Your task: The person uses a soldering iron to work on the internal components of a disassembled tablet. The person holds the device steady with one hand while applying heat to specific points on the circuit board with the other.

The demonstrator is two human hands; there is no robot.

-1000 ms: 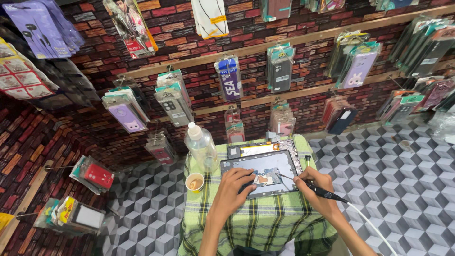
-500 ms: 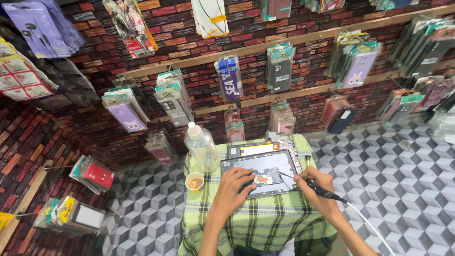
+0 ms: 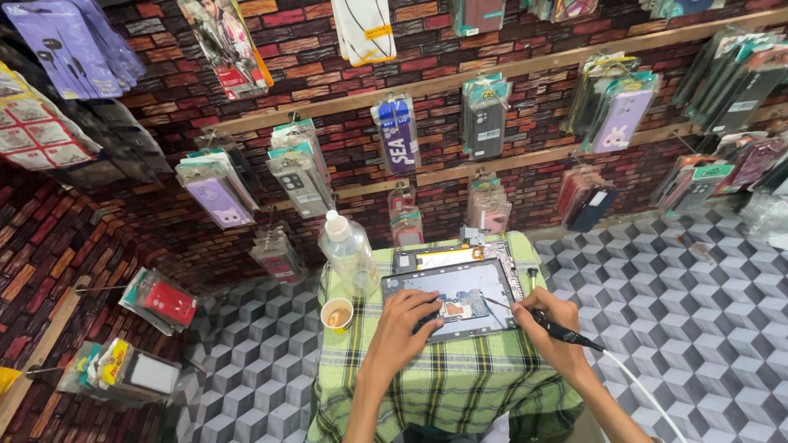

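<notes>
Nothing of note has moved since the earlier frames: both hands and every item on the worktop keep the same places, and the soldering iron's tip sits at the same spot on the board.

Right hand (image 3: 548, 318): fingers curled closed around the dark handle of the soldering iron (image 3: 538, 316), held like a pen. Its thin tip slants up and left onto the exposed circuit board (image 3: 460, 308) inside the opened tablet (image 3: 450, 297). A white cord (image 3: 644, 390) runs from the rear of the handle toward the lower right edge of view.

Left hand (image 3: 405, 324): laid palm down on the lower left part of the tablet, fingers (image 3: 427, 302) spread loosely and pressing on its surface near the board. They close on nothing.

The tablet lies flat, back open, near the middle of the worktop (image 3: 460, 385), which is draped in a green plaid cloth. A second flat panel (image 3: 435, 259) lies just behind the tablet, touching or nearly touching its far edge. A clear plastic bottle (image 3: 348, 254) with a white cap stands upright at the far left corner. A small paper cup (image 3: 336, 314) holding a brownish drink stands on the left edge, just beside the left wrist.

Beyond the worktop, packaged phone cases (image 3: 486, 115) hang in rows on a brick-patterned wall (image 3: 328, 74). The floor (image 3: 681, 279) bears a grey cube pattern.
</notes>
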